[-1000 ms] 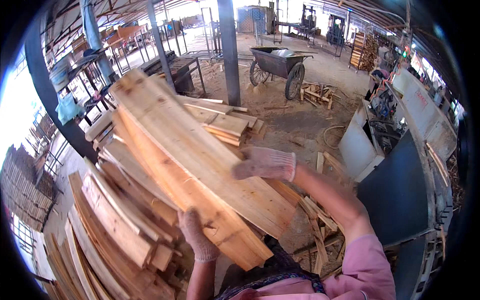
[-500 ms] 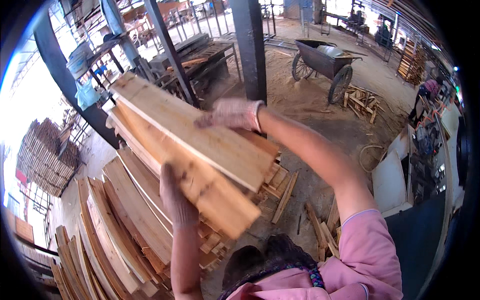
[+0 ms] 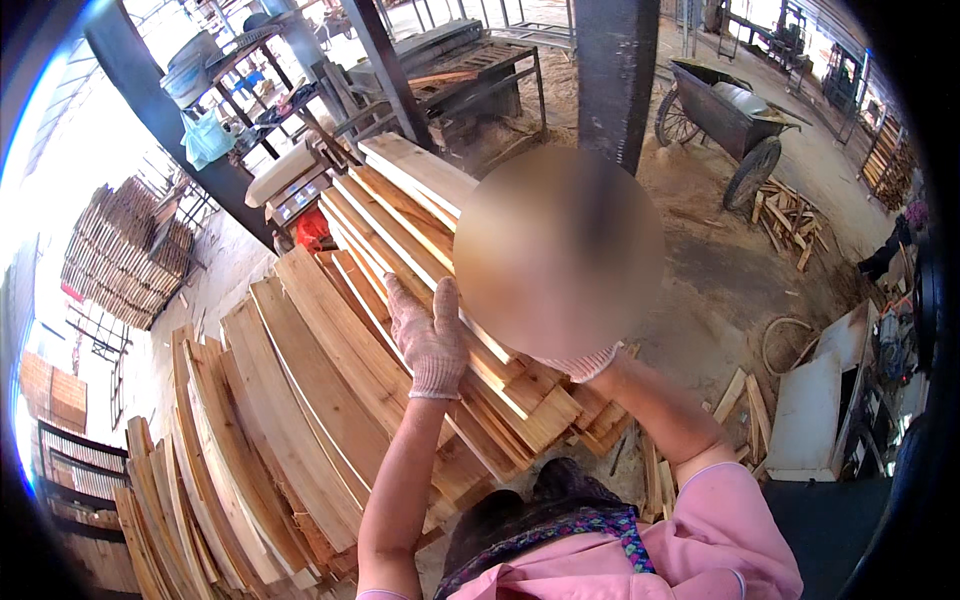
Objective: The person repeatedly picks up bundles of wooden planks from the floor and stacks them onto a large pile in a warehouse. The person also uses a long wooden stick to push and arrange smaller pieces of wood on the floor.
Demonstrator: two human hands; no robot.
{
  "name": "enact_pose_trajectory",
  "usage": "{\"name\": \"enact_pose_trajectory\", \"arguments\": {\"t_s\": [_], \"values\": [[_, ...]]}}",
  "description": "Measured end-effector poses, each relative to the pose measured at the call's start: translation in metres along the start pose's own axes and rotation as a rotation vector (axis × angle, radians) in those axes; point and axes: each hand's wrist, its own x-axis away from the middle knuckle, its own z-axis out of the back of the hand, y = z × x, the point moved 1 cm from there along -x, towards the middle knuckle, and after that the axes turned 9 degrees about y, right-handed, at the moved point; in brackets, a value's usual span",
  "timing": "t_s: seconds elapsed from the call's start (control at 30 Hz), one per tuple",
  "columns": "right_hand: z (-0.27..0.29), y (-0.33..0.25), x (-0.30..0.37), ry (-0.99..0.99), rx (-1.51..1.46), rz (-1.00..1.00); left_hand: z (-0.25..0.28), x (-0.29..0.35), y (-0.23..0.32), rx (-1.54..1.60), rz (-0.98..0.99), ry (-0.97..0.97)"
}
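The left grip (image 3: 430, 335) is spread, thumb apart from fingers, at stacked boards (image 3: 520, 395) extending beyond and right of it. Blur covers most of the right grip (image 3: 588, 364), so its hold cannot be told; more boards (image 3: 300, 375) lie left of both.

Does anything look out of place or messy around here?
Yes: wood scraps lie jumbled on the floor near the cart, unlike the boards laid side by side. Most of the right hand is blurred out, so I can't judge there.
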Motion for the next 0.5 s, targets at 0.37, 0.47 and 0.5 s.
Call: {"name": "enact_pose_trajectory", "arguments": {"t_s": [0.37,0.47,0.5], "values": [[-0.017,0.036,0.002,0.409,-0.068,0.282,-0.018,-0.015,0.0,-0.125,-0.141,0.056],[0.001,0.008,0.018,0.288,-0.067,0.052,0.017,-0.027,-0.013,-0.094,-0.064,-0.092],[0.011,0.005,0.035,0.289,-0.064,-0.044,0.03,-0.028,-0.01,-0.031,0.015,-0.22]]}}
